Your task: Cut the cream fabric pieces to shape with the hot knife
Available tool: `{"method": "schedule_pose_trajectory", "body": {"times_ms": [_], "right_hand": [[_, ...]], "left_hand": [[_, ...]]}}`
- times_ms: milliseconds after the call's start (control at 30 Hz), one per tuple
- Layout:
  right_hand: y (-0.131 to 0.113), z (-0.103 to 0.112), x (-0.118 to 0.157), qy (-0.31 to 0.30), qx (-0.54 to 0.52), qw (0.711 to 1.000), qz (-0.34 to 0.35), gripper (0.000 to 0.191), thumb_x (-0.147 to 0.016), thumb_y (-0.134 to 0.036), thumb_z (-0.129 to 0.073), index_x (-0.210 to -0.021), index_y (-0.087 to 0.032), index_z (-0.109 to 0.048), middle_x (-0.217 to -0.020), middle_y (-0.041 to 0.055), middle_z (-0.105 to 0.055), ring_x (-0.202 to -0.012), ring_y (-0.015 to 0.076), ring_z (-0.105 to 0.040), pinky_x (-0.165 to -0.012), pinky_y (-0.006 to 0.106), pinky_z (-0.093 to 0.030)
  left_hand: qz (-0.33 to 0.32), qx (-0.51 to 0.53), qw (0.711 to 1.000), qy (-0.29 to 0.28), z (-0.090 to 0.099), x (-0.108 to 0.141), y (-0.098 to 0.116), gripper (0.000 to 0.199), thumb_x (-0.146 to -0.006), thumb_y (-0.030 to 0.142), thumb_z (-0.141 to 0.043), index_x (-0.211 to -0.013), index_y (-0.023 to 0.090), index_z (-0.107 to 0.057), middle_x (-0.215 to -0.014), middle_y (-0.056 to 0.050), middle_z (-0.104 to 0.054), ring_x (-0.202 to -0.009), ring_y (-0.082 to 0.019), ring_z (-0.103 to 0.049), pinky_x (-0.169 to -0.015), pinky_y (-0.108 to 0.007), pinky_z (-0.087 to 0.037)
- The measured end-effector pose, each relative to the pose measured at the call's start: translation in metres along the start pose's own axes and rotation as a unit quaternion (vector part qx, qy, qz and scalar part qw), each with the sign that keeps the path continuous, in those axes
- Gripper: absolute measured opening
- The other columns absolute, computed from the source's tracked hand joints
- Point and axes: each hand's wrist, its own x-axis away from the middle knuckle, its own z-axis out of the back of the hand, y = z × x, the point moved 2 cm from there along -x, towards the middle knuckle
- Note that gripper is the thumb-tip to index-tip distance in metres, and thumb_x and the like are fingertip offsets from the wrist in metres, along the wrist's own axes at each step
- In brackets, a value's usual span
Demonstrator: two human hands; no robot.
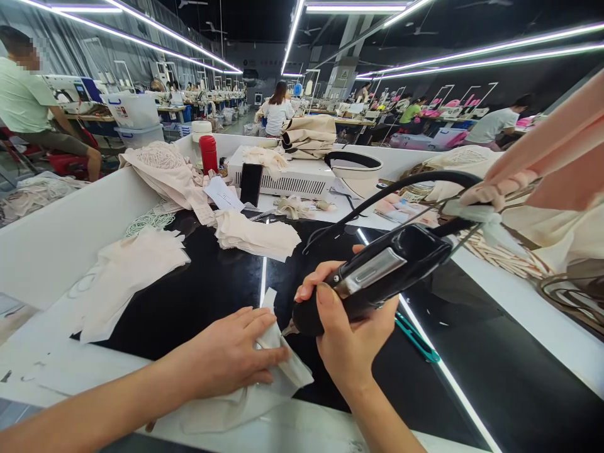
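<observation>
My right hand (352,333) is wrapped around a black corded handheld tool (372,277) with a silver metal lever on its side. The tool's narrow tip points down at a folded piece of cream fabric (297,365). On that fabric my left hand (236,352) lies with its fingers stretched out, pressing it against the table near the tip. Part of the fabric is hidden under this hand. A thick black cable (401,189) runs from the tool's back end, where pink cloth (542,145) and a pale wrapping are tied.
Cream fabric pieces lie in a left pile (136,270) and a middle stack (257,233) on the black tabletop (472,327). Teal thread snips (418,336) lie to the right. Behind stand a white vented box (292,182), a phone (250,184) and a red bottle (208,154). Co-workers sit beyond.
</observation>
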Motion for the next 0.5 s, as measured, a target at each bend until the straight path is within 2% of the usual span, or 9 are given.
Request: {"method": "schedule_pose_trajectory", "body": {"times_ms": [233,500], "right_hand": [[0.0024,-0.0039,-0.0058,0.018,-0.013,1.000,0.011,0.037,-0.083,-0.013,-0.074,-0.109,-0.029,-0.053,-0.082,-0.0082,-0.067,-0.055,0.0099,-0.064,-0.054,0.025,-0.057],[0.0091,-0.0056,-0.0065,-0.001,-0.006,1.000,0.012,0.033,-0.084,-0.012,-0.072,-0.107,-0.029,-0.054,-0.083,-0.0075,-0.067,-0.057,0.0095,-0.064,-0.055,0.025,-0.057]], "left_hand": [[0.002,-0.002,1.000,0.000,-0.0011,0.0003,0.0004,0.038,-0.101,0.042,-0.064,-0.134,0.025,-0.060,-0.135,-0.022,-0.056,-0.129,-0.036,-0.059,-0.105,-0.053,-0.053],[0.008,0.005,1.000,0.002,0.0008,-0.0005,0.0021,0.038,-0.099,0.040,-0.067,-0.133,0.025,-0.061,-0.135,-0.020,-0.057,-0.127,-0.036,-0.061,-0.104,-0.054,-0.054]]}}
